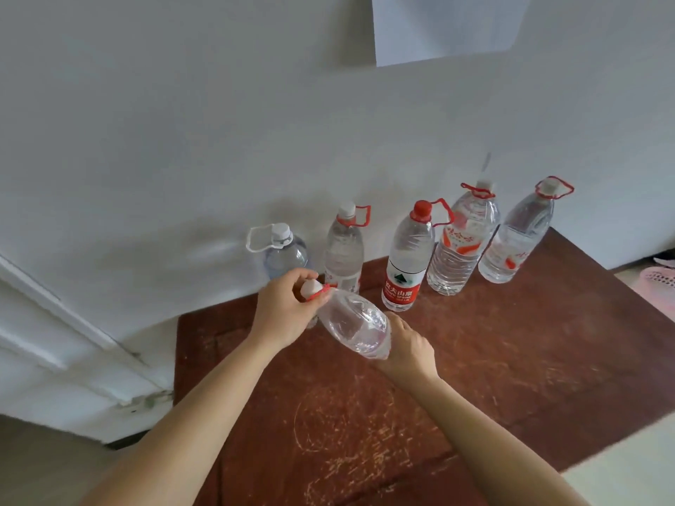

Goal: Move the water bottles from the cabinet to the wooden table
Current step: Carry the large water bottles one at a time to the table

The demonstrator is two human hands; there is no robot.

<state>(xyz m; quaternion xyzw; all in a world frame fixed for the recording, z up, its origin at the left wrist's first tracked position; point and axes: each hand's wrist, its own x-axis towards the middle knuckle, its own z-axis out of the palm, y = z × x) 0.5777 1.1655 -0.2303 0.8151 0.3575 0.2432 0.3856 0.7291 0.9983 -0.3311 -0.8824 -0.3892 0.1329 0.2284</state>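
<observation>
Two bare forearms come up from the lower edge and meet on one clear water bottle, carried tilted above the wooden surface and not resting on it. The left grip is closed round the neck, fingers curled about the white cap and red handle ring. The right grip cups the base and seems curled against it, though its fingertips are hidden under the plastic.

Beyond the grips, five bottles stand upright in a row against the white wall. Just past the left grip is a white-handled bottle. Running off to the right come a white-capped bottle, a red-capped labelled bottle, an orange-printed bottle and an end bottle.

By that showing five are delivered, and the sixth needs only setting down (the bare patch just below the grips looks a fair spot).

How many remain to fetch cannot be told, since the cabinet is not in view. The lower half of the white-handled bottle is hidden behind the left grip. A pale sheet on the wall is cut off at the top, and something pink at the far right edge is too cropped to name.
</observation>
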